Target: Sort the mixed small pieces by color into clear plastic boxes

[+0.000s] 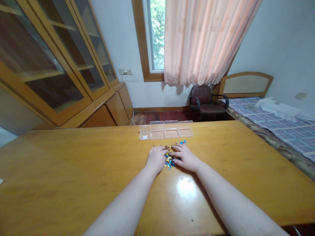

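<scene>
A small heap of tiny coloured pieces [169,161], mostly blue and yellow, lies on the wooden table [73,170]. My left hand [156,158] rests palm down on the heap's left side, fingers stretched over the pieces. My right hand [185,156] lies flat on the right side, its fingers reaching toward the left hand. A few blue pieces [183,142] sit loose just beyond my right hand. Further back stand several clear plastic boxes [165,130] in a row, lids open. Most of the heap is hidden under my fingers.
A wooden glass-door cabinet [56,72] fills the left wall. Beyond the table are a dark office chair [206,100], a window with a pink curtain [204,39], and a bed [283,127] with a checked cover at the right.
</scene>
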Demonstrator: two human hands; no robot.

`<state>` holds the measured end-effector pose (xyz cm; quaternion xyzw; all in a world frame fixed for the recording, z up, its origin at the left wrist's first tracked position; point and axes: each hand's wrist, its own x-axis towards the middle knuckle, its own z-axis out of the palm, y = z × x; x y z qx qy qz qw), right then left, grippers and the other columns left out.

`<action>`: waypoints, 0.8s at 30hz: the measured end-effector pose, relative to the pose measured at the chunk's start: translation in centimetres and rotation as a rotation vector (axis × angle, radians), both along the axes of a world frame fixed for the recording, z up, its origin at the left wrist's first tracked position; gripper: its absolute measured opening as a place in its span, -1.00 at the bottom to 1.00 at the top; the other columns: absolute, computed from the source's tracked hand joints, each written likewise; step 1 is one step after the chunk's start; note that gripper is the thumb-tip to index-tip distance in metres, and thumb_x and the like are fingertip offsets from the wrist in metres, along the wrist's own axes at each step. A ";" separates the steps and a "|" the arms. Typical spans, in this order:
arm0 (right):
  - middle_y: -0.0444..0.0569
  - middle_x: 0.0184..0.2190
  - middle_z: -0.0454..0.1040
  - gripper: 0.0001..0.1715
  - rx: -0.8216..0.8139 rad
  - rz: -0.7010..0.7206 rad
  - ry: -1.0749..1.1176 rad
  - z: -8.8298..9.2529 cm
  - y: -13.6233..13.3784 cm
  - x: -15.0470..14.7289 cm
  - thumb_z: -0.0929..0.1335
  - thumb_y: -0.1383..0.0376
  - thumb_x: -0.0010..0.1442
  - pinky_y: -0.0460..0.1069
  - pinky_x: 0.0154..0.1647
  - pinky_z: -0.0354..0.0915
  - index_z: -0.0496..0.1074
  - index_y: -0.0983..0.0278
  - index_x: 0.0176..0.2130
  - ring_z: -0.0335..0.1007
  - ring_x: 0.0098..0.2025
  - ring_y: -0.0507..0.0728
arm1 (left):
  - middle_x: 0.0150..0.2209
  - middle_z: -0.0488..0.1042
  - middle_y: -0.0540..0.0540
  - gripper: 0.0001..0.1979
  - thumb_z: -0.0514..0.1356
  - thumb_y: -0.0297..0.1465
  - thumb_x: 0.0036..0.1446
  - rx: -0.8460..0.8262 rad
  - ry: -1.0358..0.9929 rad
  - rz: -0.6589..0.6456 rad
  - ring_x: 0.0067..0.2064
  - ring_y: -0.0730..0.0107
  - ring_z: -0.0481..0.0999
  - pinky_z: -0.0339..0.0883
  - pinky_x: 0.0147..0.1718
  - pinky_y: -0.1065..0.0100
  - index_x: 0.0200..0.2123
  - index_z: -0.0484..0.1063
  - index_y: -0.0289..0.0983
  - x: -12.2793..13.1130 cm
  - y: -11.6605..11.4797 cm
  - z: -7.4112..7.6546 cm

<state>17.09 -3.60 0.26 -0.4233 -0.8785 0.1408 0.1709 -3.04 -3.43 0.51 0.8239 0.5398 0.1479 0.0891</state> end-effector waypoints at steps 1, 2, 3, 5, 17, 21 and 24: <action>0.04 0.19 0.26 -0.61 -0.004 -0.010 -0.009 0.0 0.0 0.0 0.33 0.13 0.19 0.33 0.23 -0.09 0.44 0.06 0.02 0.05 0.25 0.31 | 0.01 0.48 -0.07 -0.66 0.07 -0.50 0.12 0.002 0.008 -0.011 0.07 0.19 0.37 0.07 0.17 0.04 -0.09 0.51 -0.12 0.0 0.0 0.1; 0.04 0.18 0.27 -0.63 -0.007 -0.018 -0.012 0.0 0.1 0.0 0.32 0.13 0.20 0.33 0.23 -0.09 0.45 0.06 0.01 0.05 0.25 0.31 | 0.00 0.49 -0.07 -0.67 0.08 -0.49 0.12 0.003 0.020 -0.022 0.07 0.18 0.37 0.08 0.16 0.03 -0.11 0.53 -0.12 0.0 0.0 0.1; 0.03 0.18 0.27 -0.64 -0.009 -0.024 -0.011 -0.1 0.1 0.1 0.31 0.13 0.21 0.33 0.23 -0.10 0.46 0.07 0.00 0.05 0.24 0.31 | -0.01 0.49 -0.07 -0.68 0.08 -0.49 0.12 0.005 0.033 -0.031 0.07 0.16 0.37 0.08 0.16 0.01 -0.13 0.53 -0.11 0.0 -0.1 0.1; 0.04 0.17 0.28 -0.63 -0.008 -0.037 -0.004 -0.1 0.2 0.1 0.29 0.12 0.22 0.33 0.24 -0.09 0.46 0.09 0.01 0.05 0.24 0.31 | 0.00 0.49 -0.07 -0.68 0.09 -0.49 0.11 0.010 0.053 -0.036 0.08 0.13 0.36 0.07 0.16 -0.03 -0.12 0.53 -0.12 0.0 -0.1 0.1; 0.09 0.06 0.40 -0.68 0.099 -0.223 0.072 -0.8 0.9 0.3 0.27 0.20 0.24 0.29 0.23 -0.04 0.48 0.21 -0.06 0.20 0.14 0.25 | 0.22 0.24 -0.08 -0.57 0.07 -0.41 0.15 -0.019 0.098 -0.095 0.25 0.09 0.11 -0.10 0.23 -0.07 0.10 0.35 -0.04 0.2 -0.6 0.1; 0.06 0.00 0.45 -0.70 0.094 -0.191 0.100 -0.6 0.9 0.4 0.26 0.22 0.25 0.26 0.22 -0.01 0.51 0.21 -0.12 0.26 0.10 0.21 | 0.25 0.19 -0.11 -0.56 0.05 -0.38 0.16 -0.049 0.142 -0.059 0.28 0.08 0.05 -0.16 0.25 -0.07 0.13 0.31 -0.12 0.3 -0.6 -0.1; 0.03 0.07 0.40 -0.70 0.037 -0.056 0.062 -0.2 0.4 0.3 0.28 0.20 0.23 0.23 0.23 -0.01 0.51 0.14 -0.09 0.19 0.17 0.23 | 0.24 0.20 -0.15 -0.51 0.02 -0.40 0.15 -0.083 0.146 -0.004 0.27 0.13 0.09 -0.13 0.25 -0.02 0.18 0.24 -0.22 0.4 -0.5 0.1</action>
